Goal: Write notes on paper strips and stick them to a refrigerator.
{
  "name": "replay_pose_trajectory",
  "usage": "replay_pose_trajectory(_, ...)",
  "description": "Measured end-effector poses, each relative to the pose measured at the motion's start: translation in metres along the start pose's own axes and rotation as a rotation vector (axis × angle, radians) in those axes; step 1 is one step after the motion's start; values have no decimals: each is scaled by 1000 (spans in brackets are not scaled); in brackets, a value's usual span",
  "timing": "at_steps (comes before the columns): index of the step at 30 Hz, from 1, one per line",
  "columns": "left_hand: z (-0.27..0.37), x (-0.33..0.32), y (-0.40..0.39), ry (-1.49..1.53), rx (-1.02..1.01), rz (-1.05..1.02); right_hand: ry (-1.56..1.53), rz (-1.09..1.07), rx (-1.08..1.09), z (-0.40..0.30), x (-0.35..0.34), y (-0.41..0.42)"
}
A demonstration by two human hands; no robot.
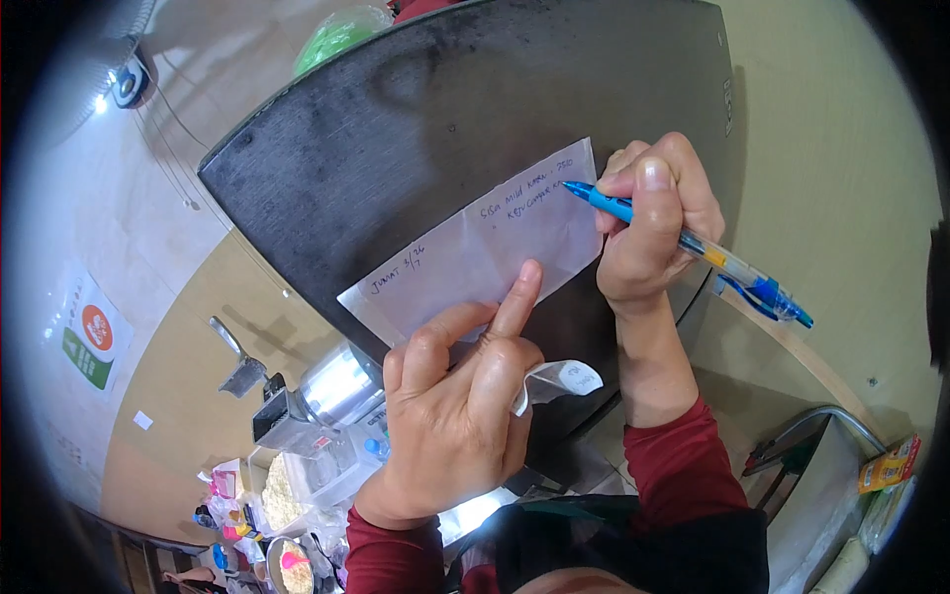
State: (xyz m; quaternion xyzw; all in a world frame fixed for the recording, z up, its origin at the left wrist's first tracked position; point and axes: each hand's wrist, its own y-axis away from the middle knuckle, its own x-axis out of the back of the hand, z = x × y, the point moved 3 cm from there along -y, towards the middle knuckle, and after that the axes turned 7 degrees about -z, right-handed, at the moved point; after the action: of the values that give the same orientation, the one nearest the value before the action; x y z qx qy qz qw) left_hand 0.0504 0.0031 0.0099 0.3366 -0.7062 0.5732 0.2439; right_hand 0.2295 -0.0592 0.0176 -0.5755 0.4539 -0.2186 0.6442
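Observation:
A white paper strip [445, 260] with blue handwriting lies slantwise on a dark, worn flat surface [334, 171]. My right hand [653, 215] grips a blue retractable pen [701, 249], its tip at the end of the second written line near the strip's right end. My left hand [467, 416] rests over the strip's lower edge, the index finger extended onto the paper. A curled white slip [564, 379] with writing is held in the bent fingers of that hand.
At the lower left are a metal scoop [241, 371], a shiny metal machine [341, 386], a plastic tub of pale shreds [278, 490] and a bowl with a pink scoop [293, 568]. A green plastic bag [341, 37] is beyond the dark surface. Packets [889, 466] lie lower right.

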Motion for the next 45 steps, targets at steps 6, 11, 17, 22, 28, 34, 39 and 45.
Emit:
replay_pose_trajectory(6,-1,-2,0,4,-1,0,6,34,12,1,-1,1)
replay_pose_trajectory(11,-1,0,-1,10,-15,17,-66,18,-53,-1,4,-1)
replay_pose_trajectory(17,5,0,0,103,107,-4,-77,41,-14,2,2,2)
replay_pose_trajectory(22,6,0,-1,91,103,2,-70,43,8,1,3,1)
replay_pose_trajectory(28,4,-1,-1,91,100,8,-42,24,6,3,0,1)
replay_pose_trajectory(34,3,-2,0,84,93,11,-20,35,-13,3,1,1)
replay_pose_trajectory(39,5,-1,-1,83,100,6,-79,34,-5,4,4,1)
replay_pose_trajectory(45,4,-2,0,82,116,-2,-54,29,-9,2,1,1)
